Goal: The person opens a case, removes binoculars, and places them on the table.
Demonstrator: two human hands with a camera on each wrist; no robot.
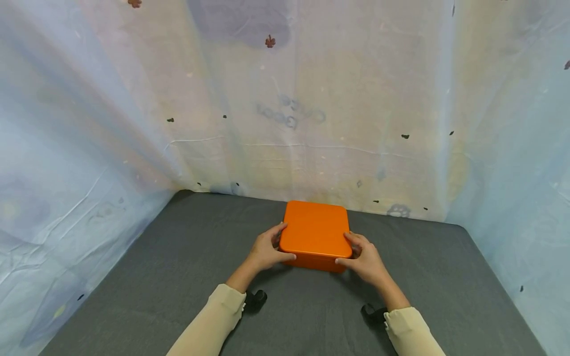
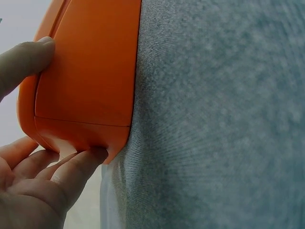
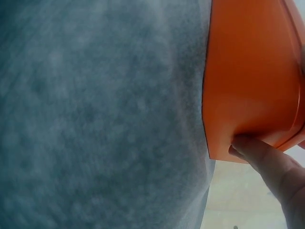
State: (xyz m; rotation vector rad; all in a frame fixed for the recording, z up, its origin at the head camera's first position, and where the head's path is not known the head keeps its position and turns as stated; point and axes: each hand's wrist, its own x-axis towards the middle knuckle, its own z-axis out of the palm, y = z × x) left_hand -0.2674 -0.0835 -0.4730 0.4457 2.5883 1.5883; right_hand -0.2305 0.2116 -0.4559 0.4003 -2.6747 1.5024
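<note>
An orange lidded box [image 1: 315, 228] with rounded corners sits on the grey cloth-covered surface, its lid on. My left hand [image 1: 265, 248] grips the near left corner, thumb on the front edge and fingers against the side. At the near right corner my right hand [image 1: 362, 257] holds the box the same way. In the left wrist view, several fingertips [image 2: 97, 153] touch the side of the box [image 2: 90, 71], whose lower edge meets the cloth. The right wrist view shows a finger [image 3: 267, 160] pressed to the box side [image 3: 252, 71]; most of that hand is out of frame.
Grey cloth [image 1: 147, 277] covers the table all around the box. Pale patterned curtains [image 1: 347, 109] hang behind the table and along both sides, close behind the box's far edge. Black straps [image 1: 256, 300] with curved ends stick out at both wrists.
</note>
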